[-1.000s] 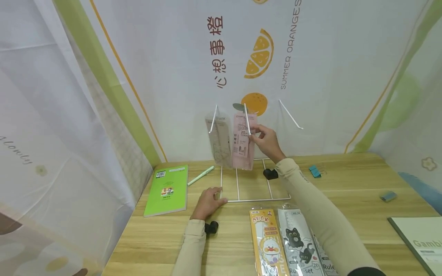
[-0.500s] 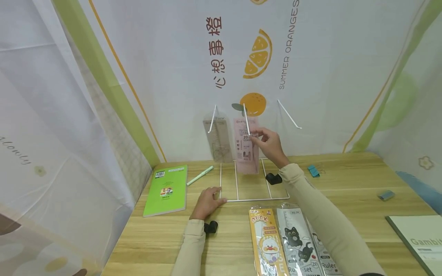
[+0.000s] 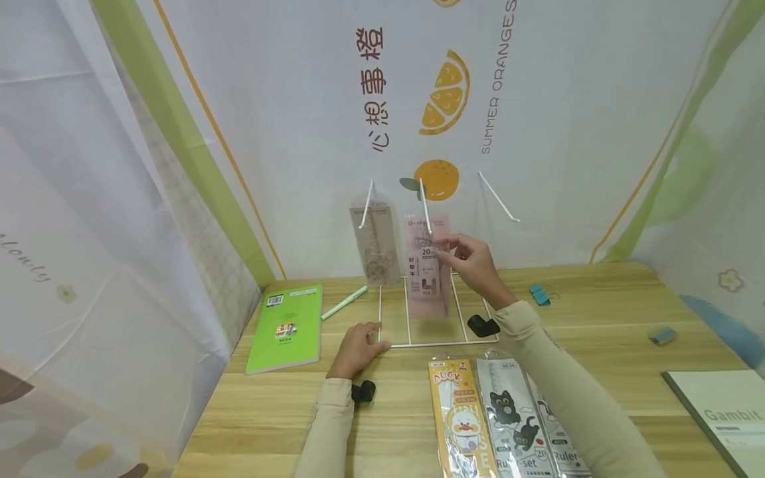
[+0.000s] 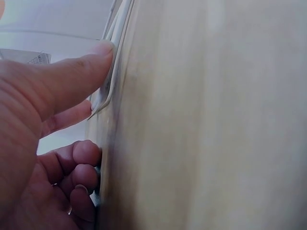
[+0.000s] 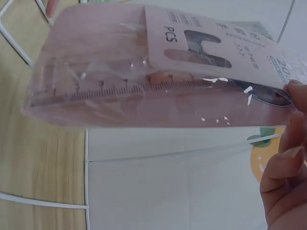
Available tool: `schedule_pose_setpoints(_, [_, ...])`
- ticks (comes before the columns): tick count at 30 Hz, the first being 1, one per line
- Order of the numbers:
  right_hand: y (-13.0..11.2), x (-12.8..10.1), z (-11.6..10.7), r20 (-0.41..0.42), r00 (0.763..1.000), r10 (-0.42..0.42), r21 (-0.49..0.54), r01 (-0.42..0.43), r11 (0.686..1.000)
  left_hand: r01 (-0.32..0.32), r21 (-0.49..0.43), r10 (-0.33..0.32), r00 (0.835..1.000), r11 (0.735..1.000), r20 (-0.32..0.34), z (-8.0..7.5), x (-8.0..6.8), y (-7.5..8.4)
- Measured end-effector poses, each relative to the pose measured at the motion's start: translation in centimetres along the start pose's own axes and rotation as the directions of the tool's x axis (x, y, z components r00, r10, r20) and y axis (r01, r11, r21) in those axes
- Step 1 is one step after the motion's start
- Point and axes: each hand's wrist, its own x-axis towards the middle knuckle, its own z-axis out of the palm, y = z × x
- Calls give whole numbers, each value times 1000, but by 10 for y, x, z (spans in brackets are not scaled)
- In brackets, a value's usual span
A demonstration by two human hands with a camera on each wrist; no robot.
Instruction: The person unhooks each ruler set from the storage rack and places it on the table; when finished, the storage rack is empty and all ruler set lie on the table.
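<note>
My right hand (image 3: 473, 265) pinches the edge of a pink ruler set in clear wrapping (image 3: 427, 292), which hangs upright by the middle hook (image 3: 425, 206). In the right wrist view, the pink ruler set (image 5: 129, 91) shows its printed scale and card, with thumb and fingers at one edge. My left hand (image 3: 356, 348) holds the front left corner of the white wire rack (image 3: 439, 344) lying on the table. Its thumb (image 4: 86, 69) presses the wire in the left wrist view, with a finger on the other side. On the left hook (image 3: 367, 206) hangs a grey ruler set (image 3: 379, 249).
The right hook (image 3: 499, 197) carries nothing. Yellow duck (image 3: 460, 418) and black-cat ruler sets (image 3: 512, 418) lie in front, partly under the right forearm. Left are a green book (image 3: 285, 328) and pen (image 3: 344, 303); right, binder clips (image 3: 540, 295) and a notebook (image 3: 723, 418).
My right hand and the pink ruler set have moved down, below where they were against the middle hook. The grey ruler set has swung slightly; my left hand stays at the rack corner.
</note>
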Motion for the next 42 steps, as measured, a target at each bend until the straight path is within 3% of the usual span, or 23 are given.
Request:
schedule_pose_setpoints(5, [-21,-14,-4,35,999,-12,48,10,999,12,-16,-12,1000,1000,6,0,-1,1])
schedule_pose_setpoints(10, [-23,-24,-5,59,998,-29,81,25,996,12,-17,-12,1000,1000,3,0,-1,1])
schedule_pose_setpoints(18, [-6,-37,-9,88,992,-86,102,77,992,34,-32,-34,999,999,5,-2,-1,2])
schedule_pose_setpoints(30, [-31,-51,-15,109,989,-100,192,77,978,48,-33,-47,999,998,17,-2,0,3])
schedule_pose_setpoints(33, [-41,-56,-14,124,991,-52,206,25,978,43,-27,-43,999,999,13,-1,1,1])
schedule_pose_setpoints(37, [-48,-70,-8,194,975,108,178,-143,974,34,-31,-33,999,999,9,-1,2,0])
schedule_pose_setpoints(42, [-43,-98,9,308,897,318,113,-367,923,43,-32,-43,999,999,19,-1,1,0])
